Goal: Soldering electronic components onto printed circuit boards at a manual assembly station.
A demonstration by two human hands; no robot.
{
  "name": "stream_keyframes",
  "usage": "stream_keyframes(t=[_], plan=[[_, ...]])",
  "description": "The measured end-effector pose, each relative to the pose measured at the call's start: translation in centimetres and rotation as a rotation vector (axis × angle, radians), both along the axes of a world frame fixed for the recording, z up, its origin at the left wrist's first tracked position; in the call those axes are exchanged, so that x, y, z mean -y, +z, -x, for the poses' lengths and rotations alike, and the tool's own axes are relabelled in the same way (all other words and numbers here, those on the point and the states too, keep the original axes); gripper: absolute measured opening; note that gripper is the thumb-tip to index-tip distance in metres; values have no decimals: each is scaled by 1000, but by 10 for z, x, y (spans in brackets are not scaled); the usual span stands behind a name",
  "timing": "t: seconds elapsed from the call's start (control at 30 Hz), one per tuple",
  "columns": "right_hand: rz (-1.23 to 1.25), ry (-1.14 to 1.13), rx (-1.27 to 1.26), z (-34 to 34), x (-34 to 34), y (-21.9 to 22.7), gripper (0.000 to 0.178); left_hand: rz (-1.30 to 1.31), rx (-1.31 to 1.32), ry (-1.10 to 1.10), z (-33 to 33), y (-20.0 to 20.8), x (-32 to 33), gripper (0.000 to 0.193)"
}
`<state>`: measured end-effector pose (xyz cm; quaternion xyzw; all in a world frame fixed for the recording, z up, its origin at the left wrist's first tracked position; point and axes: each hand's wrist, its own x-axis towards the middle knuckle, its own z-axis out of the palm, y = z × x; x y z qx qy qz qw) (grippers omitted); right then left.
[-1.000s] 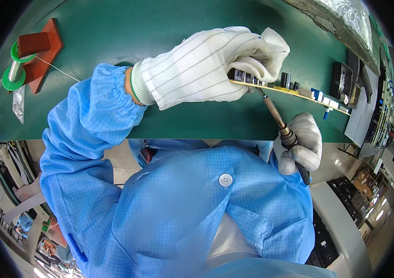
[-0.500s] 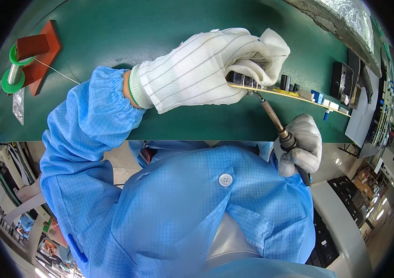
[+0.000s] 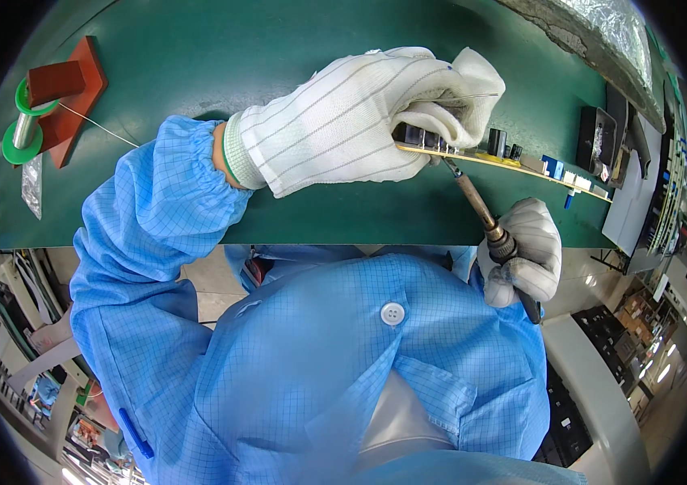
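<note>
My left hand (image 3: 367,117), in a white striped glove, grips the left end of a circuit board (image 3: 513,166) held on edge above the green bench. Black, blue and white components stand on the board's far side. A thin wire end (image 3: 481,96) pokes out past the fingers of that hand. My right hand (image 3: 525,252), gloved too, is closed round the handle of a soldering iron (image 3: 476,200). The iron slants up to the left, its tip at the board's near face close to my left fingers. Whether the tip touches is too small to tell.
On the left a solder wire spool (image 3: 27,129) with green flanges sits on a reddish-brown stand (image 3: 77,105), beside a small clear bag (image 3: 31,186). At right are a black tray (image 3: 596,144) and a foil-covered block (image 3: 610,40). The green bench (image 3: 198,48) ends before my body.
Almost nothing differs. The board's left end and the iron's tip have shifted very slightly; both hands keep their holds.
</note>
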<state>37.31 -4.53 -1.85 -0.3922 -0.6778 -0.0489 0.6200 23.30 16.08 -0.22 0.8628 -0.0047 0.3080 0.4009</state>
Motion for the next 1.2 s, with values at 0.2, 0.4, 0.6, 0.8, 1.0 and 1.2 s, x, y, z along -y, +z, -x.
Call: stream_keyframes(t=[0.2, 0.4, 0.6, 0.8, 1.0, 1.2], plan=[[1, -12, 2, 0, 0, 0, 18, 36, 11, 0, -1, 0, 1, 22], [4, -15, -6, -1, 2, -1, 17, 8, -157, -44, 2, 4, -2, 30], [28, -13, 23, -1, 1, 4, 16, 11, -6, -36, -1, -1, -1, 24], [56, 19, 39, -8, 4, -3, 17, -99, -244, 6, 8, 4, -2, 39], [75, 12, 56, -8, 10, 3, 18, -87, -227, -22, 5, 10, -4, 31], [78, 40, 56, -10, 8, 2, 20, 3, 17, -40, 0, -3, -2, 28]])
